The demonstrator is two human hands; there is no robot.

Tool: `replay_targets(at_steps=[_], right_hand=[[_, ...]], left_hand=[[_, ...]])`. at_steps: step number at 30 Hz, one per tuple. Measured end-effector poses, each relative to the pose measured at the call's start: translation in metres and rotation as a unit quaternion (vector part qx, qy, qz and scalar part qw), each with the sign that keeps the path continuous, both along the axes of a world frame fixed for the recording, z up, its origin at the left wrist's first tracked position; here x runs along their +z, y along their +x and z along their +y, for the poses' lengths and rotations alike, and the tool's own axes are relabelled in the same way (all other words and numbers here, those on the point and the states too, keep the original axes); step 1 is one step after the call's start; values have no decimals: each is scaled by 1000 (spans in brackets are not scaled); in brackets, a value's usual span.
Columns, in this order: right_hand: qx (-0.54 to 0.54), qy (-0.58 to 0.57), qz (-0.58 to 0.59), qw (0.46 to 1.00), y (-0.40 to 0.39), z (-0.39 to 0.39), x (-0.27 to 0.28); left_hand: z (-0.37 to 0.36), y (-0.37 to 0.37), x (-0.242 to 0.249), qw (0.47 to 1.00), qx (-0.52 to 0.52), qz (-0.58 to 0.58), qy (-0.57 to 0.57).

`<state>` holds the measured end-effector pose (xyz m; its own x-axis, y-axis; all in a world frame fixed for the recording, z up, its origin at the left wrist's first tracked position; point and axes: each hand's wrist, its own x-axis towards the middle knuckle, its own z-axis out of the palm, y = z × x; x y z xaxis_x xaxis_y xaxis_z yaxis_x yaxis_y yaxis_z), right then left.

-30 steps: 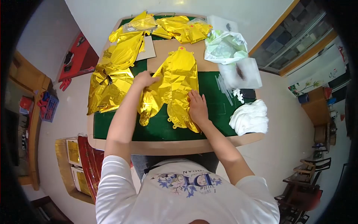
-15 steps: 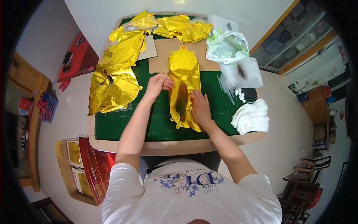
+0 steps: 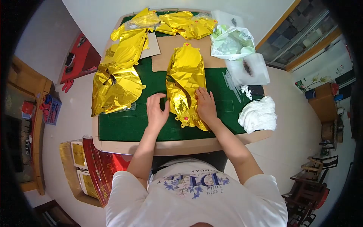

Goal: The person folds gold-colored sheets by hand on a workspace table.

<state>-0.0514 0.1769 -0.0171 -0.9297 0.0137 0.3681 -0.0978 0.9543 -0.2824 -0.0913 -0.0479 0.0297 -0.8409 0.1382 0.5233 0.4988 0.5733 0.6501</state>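
A long, wrinkled gold foil balloon [image 3: 186,72] lies on the green table top in front of me, with small tabs at its ends and a red dot on each end. Its lower half has a dark, shiny fold. Just left of its lower edge, my left hand [image 3: 155,111] is open, thumb apart from the fingers and nothing in it. My right hand [image 3: 207,106] rests on the balloon's right edge, fingers stretched out over the foil; its thumb is hard to make out.
More gold foil balloons [image 3: 117,89] cover the table's left and far sides. A cardboard sheet [image 3: 160,62] lies at the back. On the right are a plastic bag [image 3: 232,43], clear thin strips [image 3: 232,85], and a bundle of white string [image 3: 258,115]. A cardboard box [image 3: 72,172] stands on the floor.
My left hand has moved down off the balloon's left side. The foil's lower part now lies flatter, with its lower red dot showing. My right hand has stayed at the right edge.
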Motion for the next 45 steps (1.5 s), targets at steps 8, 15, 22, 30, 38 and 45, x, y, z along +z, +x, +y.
replay_targets(at_steps=[8, 15, 22, 30, 38, 45], right_hand=[[-1, -2, -3, 1000, 1, -2, 4], [0, -6, -25, 1000, -1, 0, 0], [0, -12, -20, 1000, 0, -2, 3], [0, -8, -8, 1000, 0, -1, 3], [-4, -11, -10, 1000, 0, -2, 3], [0, 0, 8, 1000, 0, -1, 0]], left_hand=[[5, -34, -10, 993, -20, -80, -82], [44, 31, -12, 951, -148, -42, -268], [47, 19, -43, 954, -140, -20, -265], [32, 19, -22, 970, -98, -71, -212], [20, -21, -6, 995, 40, -79, 54], [29, -122, 15, 950, -25, -266, -158]])
